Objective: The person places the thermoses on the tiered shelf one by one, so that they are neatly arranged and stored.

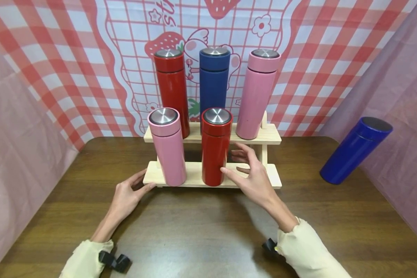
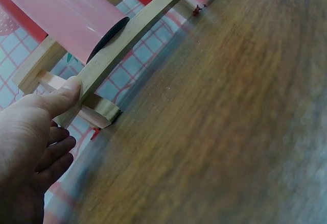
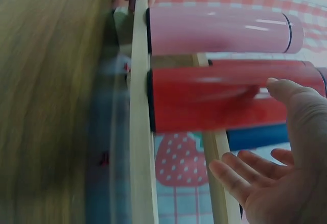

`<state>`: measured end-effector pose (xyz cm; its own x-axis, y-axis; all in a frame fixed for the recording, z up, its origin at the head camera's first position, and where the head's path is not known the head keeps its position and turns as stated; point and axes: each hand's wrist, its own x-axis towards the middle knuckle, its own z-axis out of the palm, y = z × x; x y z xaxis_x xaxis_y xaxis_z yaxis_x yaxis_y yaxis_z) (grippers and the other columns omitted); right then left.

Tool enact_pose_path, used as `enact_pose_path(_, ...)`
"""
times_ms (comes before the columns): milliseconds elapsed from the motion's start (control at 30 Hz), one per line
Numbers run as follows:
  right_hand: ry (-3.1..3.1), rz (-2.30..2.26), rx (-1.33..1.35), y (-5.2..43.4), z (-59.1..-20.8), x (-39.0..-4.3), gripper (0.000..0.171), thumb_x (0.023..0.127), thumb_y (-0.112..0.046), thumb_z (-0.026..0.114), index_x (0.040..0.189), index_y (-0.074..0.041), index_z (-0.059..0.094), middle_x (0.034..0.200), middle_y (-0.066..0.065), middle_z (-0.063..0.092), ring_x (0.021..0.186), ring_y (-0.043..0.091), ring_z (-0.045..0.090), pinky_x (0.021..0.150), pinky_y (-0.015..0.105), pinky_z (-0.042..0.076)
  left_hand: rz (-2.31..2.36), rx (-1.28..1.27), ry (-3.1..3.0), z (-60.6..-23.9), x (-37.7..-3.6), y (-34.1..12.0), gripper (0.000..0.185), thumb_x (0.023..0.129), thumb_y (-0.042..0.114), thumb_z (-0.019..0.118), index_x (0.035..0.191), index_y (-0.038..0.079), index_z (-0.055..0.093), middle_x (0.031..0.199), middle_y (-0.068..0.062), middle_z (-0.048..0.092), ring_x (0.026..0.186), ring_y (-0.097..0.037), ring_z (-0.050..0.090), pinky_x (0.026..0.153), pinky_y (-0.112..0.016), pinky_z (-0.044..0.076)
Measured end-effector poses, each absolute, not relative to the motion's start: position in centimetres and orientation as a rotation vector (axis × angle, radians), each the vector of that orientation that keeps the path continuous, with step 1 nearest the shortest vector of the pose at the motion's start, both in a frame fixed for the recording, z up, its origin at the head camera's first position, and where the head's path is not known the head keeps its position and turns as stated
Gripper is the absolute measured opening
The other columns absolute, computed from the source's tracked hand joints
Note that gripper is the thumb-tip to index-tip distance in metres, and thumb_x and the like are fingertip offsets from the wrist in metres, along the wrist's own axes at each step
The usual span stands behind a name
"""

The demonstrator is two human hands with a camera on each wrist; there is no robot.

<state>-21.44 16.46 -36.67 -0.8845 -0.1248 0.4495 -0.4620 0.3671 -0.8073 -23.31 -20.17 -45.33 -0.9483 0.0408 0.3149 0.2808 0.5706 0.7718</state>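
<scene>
Item, lower frame of the head view: I see two cream sleeves on a brown wooden table. Left hand, lower left of centre: fingers loosely extended, thumb pressed against the left end of the lower shelf of the wooden rack; it steadies the board and grips no flask. Right hand, just right of centre: spread wide, thumb touching or nearly touching the side of the front red flask, fingers fanned behind and to its right, not closed; the right wrist view confirms an open palm beside the red body. Lower shelf, left to right: front pink flask, front red flask, then a vacant place at the right end. Upper shelf, further back: rear red flask, rear blue flask, rear pink flask, all upright. Far right of frame, well apart from the rack: a second blue flask, tilted against the pink drape. Judgement: the step in hand looks like letting go of, or settling, the front red flask on the lower shelf. The next move probably calls for the right hand to reach right to the tilted blue flask, wrap its body, and stand it in the vacant place.
</scene>
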Motion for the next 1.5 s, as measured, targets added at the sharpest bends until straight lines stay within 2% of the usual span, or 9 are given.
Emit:
enact_pose_path(300,-2.309,1.410,0.442,20.7,-37.4,-20.2,0.068,0.090,-0.004,0.081,0.148,0.000,0.045,0.132,0.020,0.063,0.120,0.035,0.063,0.090,0.048,0.058,-1.315,-0.264,-2.538,-45.4,-23.2,-20.3,0.061,0.094,0.028,0.081,0.142,-0.002,0.060,0.128,-0.021,0.068,0.122,-0.034,0.064,0.103,-0.052,0.048)
enact_pose_path(533,-2.334,1.302,0.364,23.8,-38.2,-19.5,0.065,0.092,-0.002,0.079,0.147,0.003,0.045,0.132,0.024,0.063,0.119,0.038,0.062,0.088,0.026,0.057,-1.305,-0.273,-2.529,-45.4,-23.2,-20.3,0.059,0.093,0.026,0.081,0.141,-0.003,0.061,0.128,-0.021,0.068,0.121,-0.034,0.064,0.102,-0.051,0.048)
enact_pose_path(700,-2.335,1.256,0.310,25.4,-38.6,-19.0,0.064,0.092,-0.003,0.078,0.147,0.001,0.047,0.130,0.020,0.065,0.117,0.037,0.062,0.085,0.019,0.055,-1.308,-0.265,-2.537,-45.4,-23.2,-20.3,0.061,0.094,0.028,0.081,0.142,-0.003,0.060,0.128,-0.021,0.068,0.121,-0.034,0.064,0.102,-0.051,0.049)
enact_pose_path(900,-2.350,1.215,0.220,27.5,-38.9,-18.2,0.064,0.093,-0.007,0.079,0.148,-0.002,0.047,0.130,0.020,0.064,0.115,0.018,0.063,0.085,0.012,0.051,-1.301,-0.278,-2.528,-45.3,-23.1,-20.2,0.060,0.093,0.028,0.081,0.142,-0.001,0.062,0.127,-0.020,0.069,0.122,-0.032,0.063,0.103,-0.052,0.047)
enact_pose_path(1100,-2.357,1.167,0.146,29.6,-39.3,-17.5,0.064,0.093,-0.009,0.079,0.147,0.000,0.047,0.129,0.021,0.064,0.112,-0.001,0.059,0.084,0.009,0.049,-1.288,-0.284,-2.524,-45.3,-23.1,-20.2,0.059,0.094,0.028,0.081,0.141,-0.001,0.062,0.127,-0.020,0.069,0.122,-0.032,0.063,0.103,-0.053,0.047)
enact_pose_path(1267,-2.352,1.122,0.088,31.5,-39.7,-16.9,0.063,0.094,-0.010,0.078,0.146,0.002,0.046,0.128,0.024,0.063,0.108,-0.010,0.056,0.081,0.006,0.048,-1.288,-0.288,-2.525,-45.4,-23.2,-20.1,0.059,0.094,0.028,0.081,0.142,-0.001,0.061,0.128,-0.020,0.069,0.121,-0.033,0.064,0.103,-0.052,0.047)
enact_pose_path(1367,-2.343,1.115,0.048,32.7,-40.0,-16.5,0.062,0.094,-0.010,0.078,0.146,0.003,0.046,0.126,0.015,0.064,0.106,-0.012,0.056,0.080,0.006,0.048,-1.289,-0.290,-2.524,-45.4,-23.2,-20.1,0.060,0.094,0.028,0.081,0.142,-0.001,0.061,0.128,-0.020,0.068,0.121,-0.034,0.064,0.103,-0.052,0.047)
enact_pose_path(1500,-2.323,1.101,-0.010,34.4,-40.3,-16.2,0.061,0.094,-0.009,0.078,0.144,0.004,0.047,0.121,-0.006,0.063,0.104,-0.014,0.056,0.079,0.005,0.047,-1.292,-0.288,-2.524,-45.3,-23.2,-20.0,0.060,0.094,0.028,0.081,0.142,-0.001,0.061,0.128,-0.020,0.069,0.120,-0.034,0.065,0.102,-0.052,0.048)
